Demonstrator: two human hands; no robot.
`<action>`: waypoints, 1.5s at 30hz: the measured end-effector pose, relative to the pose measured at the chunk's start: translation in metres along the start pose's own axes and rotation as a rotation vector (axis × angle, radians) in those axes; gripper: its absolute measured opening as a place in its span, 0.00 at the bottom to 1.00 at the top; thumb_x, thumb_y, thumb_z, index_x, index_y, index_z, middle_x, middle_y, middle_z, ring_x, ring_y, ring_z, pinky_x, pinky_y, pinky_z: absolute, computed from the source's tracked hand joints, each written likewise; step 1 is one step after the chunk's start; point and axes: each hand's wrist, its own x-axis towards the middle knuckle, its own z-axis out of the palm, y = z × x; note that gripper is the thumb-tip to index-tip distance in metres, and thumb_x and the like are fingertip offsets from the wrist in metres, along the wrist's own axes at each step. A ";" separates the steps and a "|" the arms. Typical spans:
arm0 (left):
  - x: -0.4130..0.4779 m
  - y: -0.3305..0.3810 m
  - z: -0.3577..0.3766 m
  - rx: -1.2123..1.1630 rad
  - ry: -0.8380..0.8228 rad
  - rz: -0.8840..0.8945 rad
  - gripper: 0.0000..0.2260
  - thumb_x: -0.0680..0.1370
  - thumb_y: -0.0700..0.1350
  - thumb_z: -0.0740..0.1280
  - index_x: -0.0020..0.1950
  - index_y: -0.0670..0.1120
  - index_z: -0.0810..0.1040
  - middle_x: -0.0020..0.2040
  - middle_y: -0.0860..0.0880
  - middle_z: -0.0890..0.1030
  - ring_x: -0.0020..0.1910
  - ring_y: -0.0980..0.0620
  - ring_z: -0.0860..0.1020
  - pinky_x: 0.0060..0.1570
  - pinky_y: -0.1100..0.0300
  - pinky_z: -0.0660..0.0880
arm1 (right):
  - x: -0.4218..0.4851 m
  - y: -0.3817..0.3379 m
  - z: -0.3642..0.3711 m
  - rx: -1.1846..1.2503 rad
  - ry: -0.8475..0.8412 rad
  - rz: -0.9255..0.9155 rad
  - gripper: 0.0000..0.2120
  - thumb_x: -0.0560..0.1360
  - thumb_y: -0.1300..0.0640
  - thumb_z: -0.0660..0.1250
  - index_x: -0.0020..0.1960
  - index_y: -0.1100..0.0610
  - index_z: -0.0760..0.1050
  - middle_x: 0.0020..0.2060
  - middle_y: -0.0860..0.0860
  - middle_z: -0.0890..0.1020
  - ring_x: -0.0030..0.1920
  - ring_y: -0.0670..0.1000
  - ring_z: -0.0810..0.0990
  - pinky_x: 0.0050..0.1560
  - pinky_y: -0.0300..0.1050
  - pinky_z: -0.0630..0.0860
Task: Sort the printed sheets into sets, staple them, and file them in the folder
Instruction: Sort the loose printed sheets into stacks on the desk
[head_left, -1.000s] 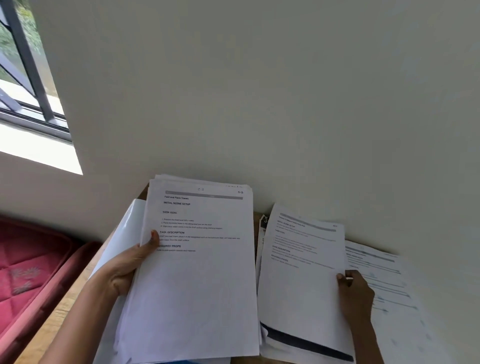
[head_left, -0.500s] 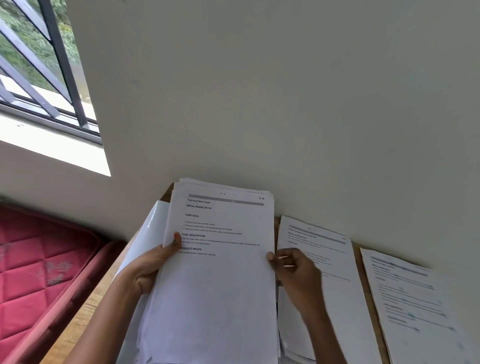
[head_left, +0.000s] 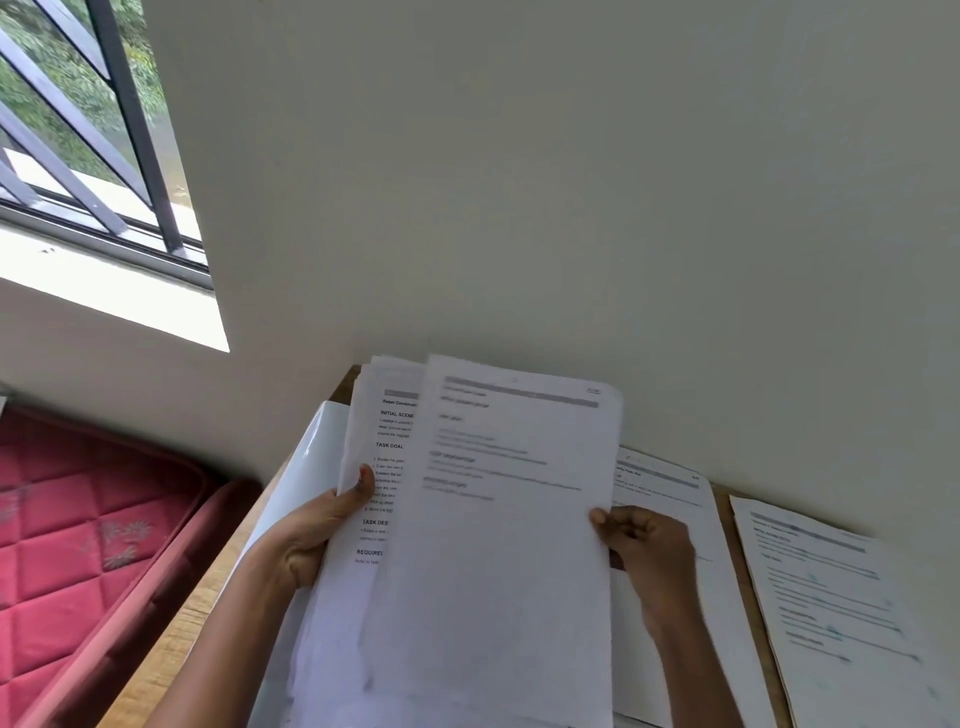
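Printed sheets (head_left: 493, 571) in both hands (head_left: 317, 530) (head_left: 644, 545)

Barred window (head_left: 78, 130), red quilted cushion (head_left: 78, 545), wall (head_left: 571, 182).

Your sheets (head_left: 498, 571): white, black print, grey header band
Your folder (head_left: 306, 467): plain white
Cushion (head_left: 78, 519) at your left: pink, quilted diamonds, pale flowers
Table (head_left: 171, 649): brown woodgrain

Just one camera, worn on the head, aimed forward and down over a table (head_left: 176, 639) against a wall (head_left: 519, 182). It's close: the sheets (head_left: 509, 545) in the left hand (head_left: 311, 535) and right hand (head_left: 644, 545) fill the lower middle, and the wide lens catches a window (head_left: 78, 130) upper left.
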 end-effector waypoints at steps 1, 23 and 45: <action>0.000 0.000 0.001 0.002 0.003 0.007 0.49 0.39 0.56 0.85 0.57 0.41 0.80 0.51 0.38 0.84 0.43 0.41 0.85 0.35 0.48 0.82 | 0.004 0.003 -0.012 0.036 0.012 0.036 0.05 0.67 0.59 0.76 0.40 0.59 0.82 0.39 0.60 0.85 0.39 0.58 0.83 0.42 0.51 0.82; -0.004 0.001 0.004 -0.019 0.008 0.013 0.49 0.40 0.55 0.85 0.58 0.40 0.79 0.55 0.36 0.82 0.46 0.38 0.84 0.38 0.45 0.82 | 0.029 0.075 -0.085 -1.021 0.466 -0.105 0.11 0.75 0.64 0.65 0.55 0.66 0.71 0.46 0.65 0.76 0.45 0.66 0.77 0.39 0.54 0.71; -0.004 0.003 -0.002 -0.009 -0.026 0.034 0.51 0.36 0.54 0.85 0.57 0.41 0.78 0.54 0.35 0.82 0.45 0.38 0.84 0.46 0.39 0.79 | -0.020 -0.022 0.034 -0.046 -0.057 -0.043 0.10 0.62 0.58 0.81 0.39 0.59 0.82 0.33 0.55 0.84 0.34 0.50 0.81 0.45 0.54 0.82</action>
